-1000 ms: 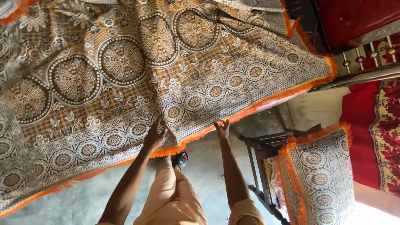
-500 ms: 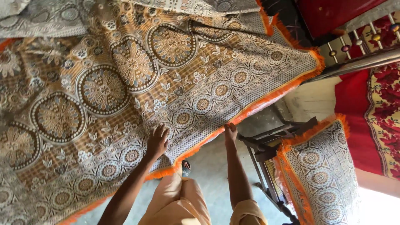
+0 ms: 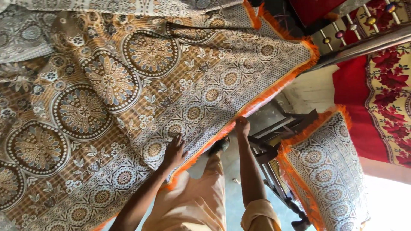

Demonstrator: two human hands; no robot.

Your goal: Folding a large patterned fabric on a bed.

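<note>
One brown medallion-patterned bedspread with orange fringe (image 3: 128,98), one matching orange-fringed patterned pillow (image 3: 327,171), two bare hands, left (image 3: 173,152), right (image 3: 242,126), one red floral cloth (image 3: 385,102)

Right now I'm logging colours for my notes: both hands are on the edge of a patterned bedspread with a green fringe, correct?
Not quite: the fringe is orange, not green. The head view shows the left hand flat on the patterned bedspread near its edge, and the right hand at the orange fringe.

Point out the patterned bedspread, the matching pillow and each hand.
bedspread (image 3: 107,81), head view, a central medallion.
pillow (image 3: 327,171), head view, its patterned face.
left hand (image 3: 174,152), head view, its back.
right hand (image 3: 242,126), head view, its knuckles.
</note>
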